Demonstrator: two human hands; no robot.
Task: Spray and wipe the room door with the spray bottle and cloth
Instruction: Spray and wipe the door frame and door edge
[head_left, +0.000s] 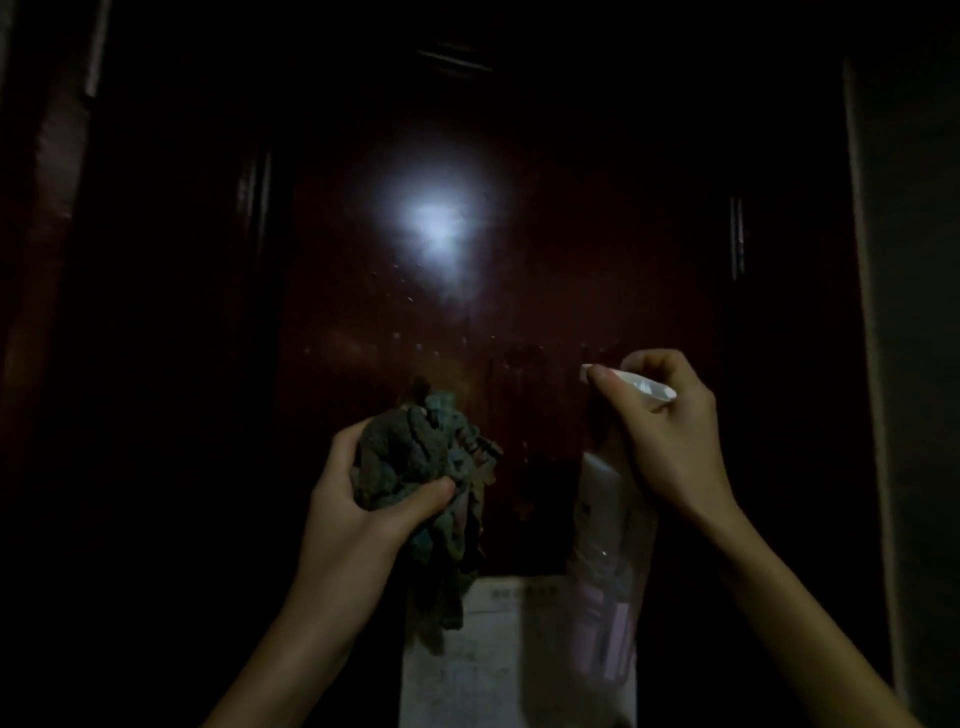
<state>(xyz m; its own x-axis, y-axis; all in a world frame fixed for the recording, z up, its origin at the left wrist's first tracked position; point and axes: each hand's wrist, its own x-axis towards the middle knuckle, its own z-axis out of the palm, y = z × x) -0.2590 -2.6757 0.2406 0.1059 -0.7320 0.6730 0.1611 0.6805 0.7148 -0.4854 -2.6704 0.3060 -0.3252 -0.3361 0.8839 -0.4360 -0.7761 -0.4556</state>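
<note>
Our left hand (353, 509) gripped the bunched cloth (415, 467), thumb and fingers curled round it. Our right hand (670, 431) clasped the head of the spray bottle (608, 519), whose body hung below that grip. The dark door (519, 291) stood just beyond both hands, with droplets above the cloth and a white sheet (498, 665) below.

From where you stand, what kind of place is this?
Probably a dim indoor room doorway: a glossy dark red-brown panelled wooden door fills the view, a pale door frame edges its right side, and a white printed paper sheet sits low on it.
</note>
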